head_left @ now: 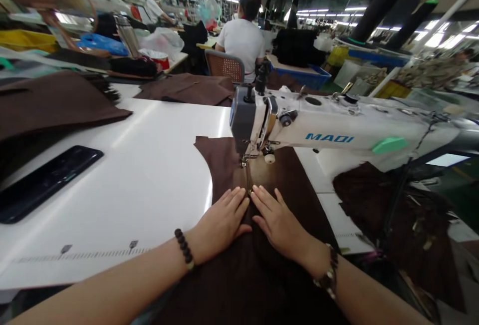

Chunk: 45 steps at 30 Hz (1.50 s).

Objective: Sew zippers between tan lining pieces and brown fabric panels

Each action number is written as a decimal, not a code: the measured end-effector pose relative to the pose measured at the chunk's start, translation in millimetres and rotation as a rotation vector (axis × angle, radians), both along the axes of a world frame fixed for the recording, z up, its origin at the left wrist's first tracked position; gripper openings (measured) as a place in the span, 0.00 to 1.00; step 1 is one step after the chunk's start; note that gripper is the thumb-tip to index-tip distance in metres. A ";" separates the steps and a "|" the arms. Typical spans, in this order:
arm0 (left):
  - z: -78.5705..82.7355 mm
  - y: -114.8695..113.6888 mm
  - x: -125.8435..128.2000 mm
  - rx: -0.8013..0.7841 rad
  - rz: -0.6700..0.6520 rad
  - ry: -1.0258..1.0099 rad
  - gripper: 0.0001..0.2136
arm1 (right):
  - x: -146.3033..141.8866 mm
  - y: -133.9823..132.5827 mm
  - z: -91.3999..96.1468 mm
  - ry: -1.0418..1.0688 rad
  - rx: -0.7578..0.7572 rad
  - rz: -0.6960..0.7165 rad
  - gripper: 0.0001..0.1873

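A dark brown cut piece of fabric (224, 162) lies under the needle of a white sewing machine (329, 125). Down its middle runs a narrow zipper (248, 177), its upper end at the presser foot (244, 161). My left hand (224, 217) rests flat on the fabric just left of the zipper, fingers stretched forward. On the other side, my right hand (279, 220) lies flat too, fingertips beside the zipper's lower end. Both hands press on the cloth with fingers extended. The fabric's near part hangs toward me over the table edge.
A black phone (48, 180) lies on the white table (157, 165) at left. Brown fabric stacks (48, 100) sit behind it, and more brown pieces (396, 210) lie at right. A person in a white shirt (241, 40) sits ahead. Thread cones (379, 10) stand at upper right.
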<state>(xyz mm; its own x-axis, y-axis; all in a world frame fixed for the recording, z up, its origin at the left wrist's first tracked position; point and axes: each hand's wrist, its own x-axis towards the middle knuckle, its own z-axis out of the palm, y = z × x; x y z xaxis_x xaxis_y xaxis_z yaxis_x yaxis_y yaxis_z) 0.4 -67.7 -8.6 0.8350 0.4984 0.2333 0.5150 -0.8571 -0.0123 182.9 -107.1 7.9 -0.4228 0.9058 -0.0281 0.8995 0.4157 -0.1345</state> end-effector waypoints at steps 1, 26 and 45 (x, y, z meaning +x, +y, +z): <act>0.2 -0.1 0.2 -0.001 0.001 -0.001 0.29 | 0.8 -0.1 -0.6 0.007 -0.001 0.001 0.25; 1.8 30.2 1.7 -0.028 -0.037 -0.055 0.27 | -12.0 31.9 -7.2 0.093 0.157 -0.119 0.22; 8.7 76.2 6.9 -0.037 -0.071 -0.028 0.24 | -5.6 89.4 -10.1 0.261 0.142 -0.207 0.18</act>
<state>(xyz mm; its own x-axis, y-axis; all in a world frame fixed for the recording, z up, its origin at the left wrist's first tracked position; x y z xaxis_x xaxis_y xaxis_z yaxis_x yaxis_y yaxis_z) 7.4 8.4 0.2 0.8620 0.4468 0.2397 0.4526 -0.8911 0.0335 177.3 -17.8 -2.2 -0.2064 0.9601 0.1887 0.9097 0.2593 -0.3245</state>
